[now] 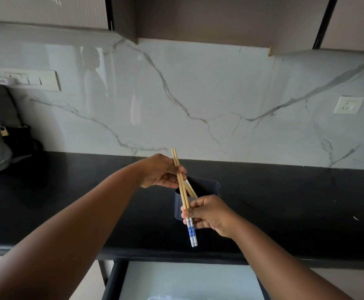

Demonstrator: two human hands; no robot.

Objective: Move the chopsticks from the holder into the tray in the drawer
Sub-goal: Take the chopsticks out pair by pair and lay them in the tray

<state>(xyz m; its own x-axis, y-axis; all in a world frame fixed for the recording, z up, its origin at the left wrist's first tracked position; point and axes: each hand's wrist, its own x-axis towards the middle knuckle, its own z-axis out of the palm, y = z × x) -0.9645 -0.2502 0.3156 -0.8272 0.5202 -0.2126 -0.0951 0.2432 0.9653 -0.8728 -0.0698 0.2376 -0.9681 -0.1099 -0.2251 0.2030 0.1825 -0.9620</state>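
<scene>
Both hands are up over the black tabletop (285, 191), sharing one pair of chopsticks (183, 191) between them. The left hand (161, 172) has its grip pinched together on the bare wooden upper part, while the right hand (209, 213) is clamped on the same pair lower down, just above the blue-and-white patterned ends that stick out below its fingers. Held at two places like that, the sticks stay side by side and aligned, which looks like the reason for using both hands. The pair is clear of the dark holder (198, 189), which stands right behind the hands; at least one more stick (191, 189) leans inside it, so I'd say the job is only partly done. Below the tabletop edge the drawer (187, 278) stands open, with what may be the tray's pale rim (168, 297) barely showing at the bottom, ready to take the pair.
</scene>
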